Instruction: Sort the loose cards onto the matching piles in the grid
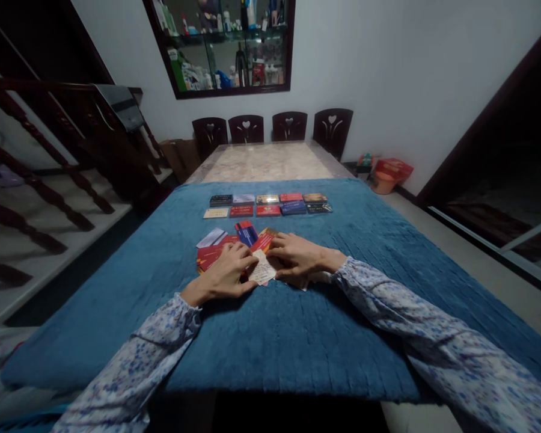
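A loose, fanned pile of cards lies on the blue cloth in front of me, with a cream printed card (262,269) between my hands. My left hand (225,269) is curled over the left of the pile, thumb and fingers closed at the cream card's left edge. From the other side, my right hand (300,255) bends its fingers over the cards at the right edge. Red cards (208,255), a pale card (211,237) and a blue-and-red card (246,233) stick out around my left hand. The cards under both palms are partly hidden.
Beyond the pile, two rows of neat card stacks (267,210) lie on the blue cloth (270,349). The bare marble tabletop (270,161) continues behind, with several dark chairs (290,125) at its far end. A wooden railing (40,141) runs along the left.
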Tool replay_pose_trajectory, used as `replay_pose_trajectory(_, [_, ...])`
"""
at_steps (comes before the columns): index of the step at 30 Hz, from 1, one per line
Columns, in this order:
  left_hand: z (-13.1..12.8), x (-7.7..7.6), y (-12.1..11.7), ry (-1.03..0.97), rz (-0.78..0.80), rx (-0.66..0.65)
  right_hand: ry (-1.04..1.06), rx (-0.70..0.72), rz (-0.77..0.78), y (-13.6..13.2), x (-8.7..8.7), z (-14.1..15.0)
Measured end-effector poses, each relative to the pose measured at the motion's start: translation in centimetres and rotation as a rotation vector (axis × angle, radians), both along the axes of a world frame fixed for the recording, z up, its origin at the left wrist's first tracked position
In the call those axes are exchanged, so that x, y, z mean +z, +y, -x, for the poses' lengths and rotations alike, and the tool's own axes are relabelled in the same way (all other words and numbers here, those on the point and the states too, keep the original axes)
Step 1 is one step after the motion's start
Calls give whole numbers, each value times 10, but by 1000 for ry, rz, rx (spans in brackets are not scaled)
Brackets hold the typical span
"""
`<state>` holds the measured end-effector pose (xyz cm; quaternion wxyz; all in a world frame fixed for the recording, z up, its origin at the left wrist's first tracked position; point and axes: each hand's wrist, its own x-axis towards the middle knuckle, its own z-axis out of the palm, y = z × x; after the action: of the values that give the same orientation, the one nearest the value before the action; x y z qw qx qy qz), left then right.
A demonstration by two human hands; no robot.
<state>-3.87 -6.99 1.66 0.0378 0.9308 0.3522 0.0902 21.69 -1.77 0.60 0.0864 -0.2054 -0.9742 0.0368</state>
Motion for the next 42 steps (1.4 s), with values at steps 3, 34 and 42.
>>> replay_pose_trajectory(3, [1,0,1,-16,-1,-14,10,-26,14,3,-6,2])
replay_pose_trajectory(34, [4,4,4,-118,-94,-101,102,71,-167,1,-2,-2])
replay_pose_trajectory(42, [4,2,6,-136,-86,-83,92,9,-206,2,-7,-4])
